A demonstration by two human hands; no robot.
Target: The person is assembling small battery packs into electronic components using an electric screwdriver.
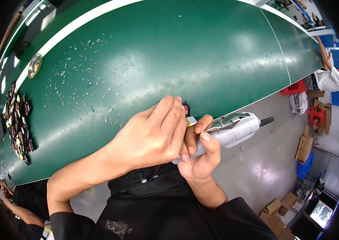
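Close to the table's front edge, both my hands meet over a small black device (186,108) with a red marking and a white-and-yellow label. My left hand (153,134) is closed, its fingers bent down around the device and hiding most of it. A grey electric screwdriver (235,129) with a long metal lever lies in my right hand (202,154), the black cable end pointing right. The right fingers wrap the screwdriver's front part, and their tips come right up beside the device. Where the screwdriver's tip is, my hands hide it.
Many tiny metal pins or screws (85,105) lie scattered across the green table (201,48). Similar black devices are piled (17,120) at the left edge, near a round dish (35,66). Other people sit at far left and far right. Boxes and red stools (316,116) stand on the right floor.
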